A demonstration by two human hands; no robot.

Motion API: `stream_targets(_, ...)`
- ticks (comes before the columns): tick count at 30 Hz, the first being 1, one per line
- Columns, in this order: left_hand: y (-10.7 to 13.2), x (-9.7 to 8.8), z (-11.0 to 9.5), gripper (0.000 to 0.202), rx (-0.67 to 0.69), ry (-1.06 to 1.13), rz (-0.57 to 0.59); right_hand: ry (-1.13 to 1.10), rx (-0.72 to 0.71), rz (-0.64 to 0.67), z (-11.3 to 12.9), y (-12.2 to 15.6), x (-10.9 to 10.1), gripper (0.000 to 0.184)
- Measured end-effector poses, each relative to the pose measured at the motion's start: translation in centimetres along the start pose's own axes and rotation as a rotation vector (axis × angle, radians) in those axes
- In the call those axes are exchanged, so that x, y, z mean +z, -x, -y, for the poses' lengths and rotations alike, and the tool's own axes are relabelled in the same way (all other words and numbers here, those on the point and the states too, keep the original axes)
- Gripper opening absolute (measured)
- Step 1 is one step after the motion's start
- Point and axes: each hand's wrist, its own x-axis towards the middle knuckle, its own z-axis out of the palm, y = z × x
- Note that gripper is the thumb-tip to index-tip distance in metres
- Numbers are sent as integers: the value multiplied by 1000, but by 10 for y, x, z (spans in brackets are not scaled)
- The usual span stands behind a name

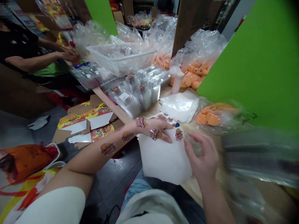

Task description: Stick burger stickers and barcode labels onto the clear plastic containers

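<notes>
My left hand (158, 128) lies over the top of a white sticker sheet (163, 158) and grips it. Burger-character stickers cling to the back of that hand and along the forearm, such as a sticker (107, 148) near the elbow. One more burger sticker (179, 134) shows at the sheet's upper right corner. A small round blue thing (177, 124) sits by my left fingertips. At the sheet's right edge is my right hand (203, 152), slightly blurred, thumb and forefinger curved with a gap between them. Nothing shows between those fingers.
Clear packs (142, 93) stand in rows behind the sheet, before a white basket (126, 62). Bagged orange pieces (210, 115) and a pale bottle (177, 82) stand on the table. A green panel (257, 68) rises at right. At left, another person's hands (70, 56) work near flattened printed boxes (88, 119).
</notes>
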Motion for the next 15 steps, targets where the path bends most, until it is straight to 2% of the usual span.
stream_targets(2,-6,-1,1,25,2,-38,4,31,-100,63,-1,-1,0,21)
stream_targets(4,-11,-2,0,24,19,-117,-37,23,-106,133,-3,-1,4,19)
stream_targets(8,-17,-1,0,28,11,-185,-101,-10,57,103,-6,-1,8,19)
stream_targets(11,-18,0,4,30,-2,-77,-59,-51,100,77,-5,-1,6,19)
stream_targets(13,-17,1,5,29,16,11,-50,-110,122,107,-3,-1,6,18)
stream_targets(15,-16,1,3,25,46,55,-115,-182,199,141,-3,-1,8,18)
